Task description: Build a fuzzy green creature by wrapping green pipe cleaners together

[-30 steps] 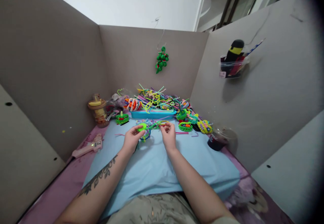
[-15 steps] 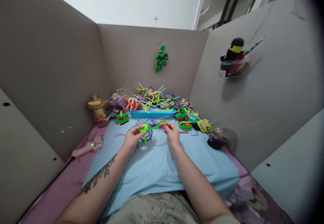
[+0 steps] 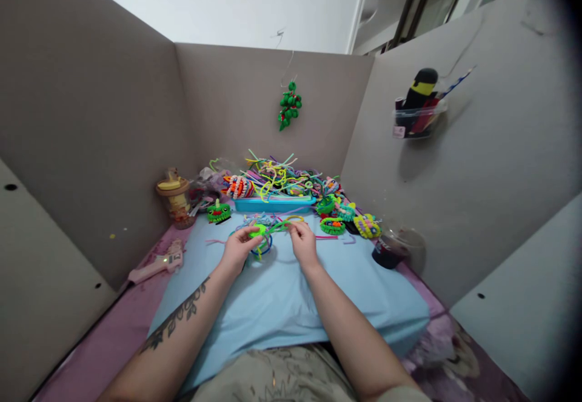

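Note:
My left hand (image 3: 236,249) is closed on a small bright green pipe-cleaner coil (image 3: 258,230) with blue loops under it. My right hand (image 3: 304,244) pinches the free green strand (image 3: 279,226) that runs from that coil. Both hands hover over a light blue cushion (image 3: 282,299) on my lap. Just beyond them lies a blue tray (image 3: 275,205) heaped with loose coloured pipe cleaners (image 3: 277,179).
Finished pipe-cleaner figures (image 3: 348,217) lie at the right of the tray, one green figure (image 3: 219,212) at the left. A pink glue gun (image 3: 157,264), a jar (image 3: 175,199), a dark cup (image 3: 393,249), a hanging green ornament (image 3: 290,106) and grey partition walls surround me.
My right hand moved out to the right with the strand, then came back a little toward the coil. My left hand stayed in place.

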Demonstrator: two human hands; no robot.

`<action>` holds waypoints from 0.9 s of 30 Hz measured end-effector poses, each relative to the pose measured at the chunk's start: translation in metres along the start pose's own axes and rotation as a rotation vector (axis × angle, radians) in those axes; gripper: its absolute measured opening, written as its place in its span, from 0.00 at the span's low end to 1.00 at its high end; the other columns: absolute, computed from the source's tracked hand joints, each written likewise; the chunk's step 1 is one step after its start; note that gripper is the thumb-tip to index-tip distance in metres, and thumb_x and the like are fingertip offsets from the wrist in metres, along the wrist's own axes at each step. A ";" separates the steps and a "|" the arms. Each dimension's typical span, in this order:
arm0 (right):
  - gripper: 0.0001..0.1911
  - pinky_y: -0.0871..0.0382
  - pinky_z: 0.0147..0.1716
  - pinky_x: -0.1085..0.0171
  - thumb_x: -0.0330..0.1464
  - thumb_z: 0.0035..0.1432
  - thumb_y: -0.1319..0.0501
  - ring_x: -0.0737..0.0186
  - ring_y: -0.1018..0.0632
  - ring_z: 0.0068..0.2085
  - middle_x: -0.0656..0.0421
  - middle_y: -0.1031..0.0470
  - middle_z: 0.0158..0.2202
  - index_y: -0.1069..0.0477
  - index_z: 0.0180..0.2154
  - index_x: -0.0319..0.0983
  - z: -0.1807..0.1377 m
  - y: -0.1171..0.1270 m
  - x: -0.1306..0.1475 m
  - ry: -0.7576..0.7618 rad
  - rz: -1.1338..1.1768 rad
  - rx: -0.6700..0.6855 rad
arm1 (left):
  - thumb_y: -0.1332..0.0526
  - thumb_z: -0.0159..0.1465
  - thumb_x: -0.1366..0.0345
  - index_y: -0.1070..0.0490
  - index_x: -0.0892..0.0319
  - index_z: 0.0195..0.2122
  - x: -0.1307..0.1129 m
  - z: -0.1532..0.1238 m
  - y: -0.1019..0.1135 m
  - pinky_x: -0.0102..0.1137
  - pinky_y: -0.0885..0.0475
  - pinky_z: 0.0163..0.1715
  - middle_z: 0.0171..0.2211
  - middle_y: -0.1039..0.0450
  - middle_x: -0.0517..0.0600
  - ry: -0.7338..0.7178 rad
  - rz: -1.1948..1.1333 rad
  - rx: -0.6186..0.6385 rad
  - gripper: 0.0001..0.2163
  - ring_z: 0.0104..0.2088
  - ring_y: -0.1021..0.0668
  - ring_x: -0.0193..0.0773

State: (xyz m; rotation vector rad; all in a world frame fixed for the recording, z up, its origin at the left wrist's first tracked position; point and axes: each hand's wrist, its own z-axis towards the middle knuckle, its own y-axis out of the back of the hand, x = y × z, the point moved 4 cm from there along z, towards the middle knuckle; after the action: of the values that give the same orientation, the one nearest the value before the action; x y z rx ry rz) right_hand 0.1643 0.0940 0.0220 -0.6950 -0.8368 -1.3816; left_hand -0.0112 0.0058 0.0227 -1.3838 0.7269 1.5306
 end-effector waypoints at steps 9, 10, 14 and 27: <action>0.07 0.35 0.33 0.65 0.35 0.52 0.38 0.64 0.29 0.34 0.57 0.31 0.32 0.24 0.30 0.40 -0.005 -0.010 0.012 0.107 0.011 0.185 | 0.28 0.41 0.63 0.25 0.61 0.34 0.001 -0.002 -0.003 0.34 0.31 0.38 0.33 0.23 0.53 0.116 -0.186 0.038 0.19 0.37 0.23 0.42; 0.07 0.35 0.32 0.66 0.35 0.53 0.38 0.64 0.30 0.34 0.58 0.32 0.32 0.23 0.29 0.40 -0.007 -0.014 0.013 0.128 -0.018 0.230 | 0.27 0.40 0.64 0.25 0.62 0.34 0.001 -0.003 -0.004 0.32 0.31 0.35 0.32 0.24 0.52 0.139 -0.213 0.048 0.19 0.34 0.23 0.40; 0.06 0.36 0.33 0.65 0.34 0.54 0.38 0.65 0.31 0.33 0.59 0.36 0.30 0.23 0.29 0.41 -0.013 -0.023 0.014 0.183 -0.102 0.302 | 0.27 0.40 0.67 0.26 0.62 0.33 0.002 -0.005 -0.007 0.27 0.32 0.29 0.31 0.25 0.50 0.199 -0.255 0.091 0.18 0.27 0.25 0.32; 0.08 0.35 0.35 0.63 0.26 0.49 0.39 0.62 0.31 0.34 0.59 0.35 0.30 0.23 0.31 0.41 -0.018 -0.029 0.007 0.312 -0.174 0.411 | 0.30 0.45 0.64 0.27 0.61 0.37 0.000 -0.006 -0.012 0.29 0.32 0.34 0.35 0.25 0.51 0.061 -0.110 0.193 0.18 0.33 0.25 0.35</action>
State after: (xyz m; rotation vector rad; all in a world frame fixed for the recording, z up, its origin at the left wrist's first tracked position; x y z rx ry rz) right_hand 0.1370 0.0733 0.0163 -0.0877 -0.9059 -1.3698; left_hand 0.0018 0.0052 0.0233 -1.3078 0.8005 1.3021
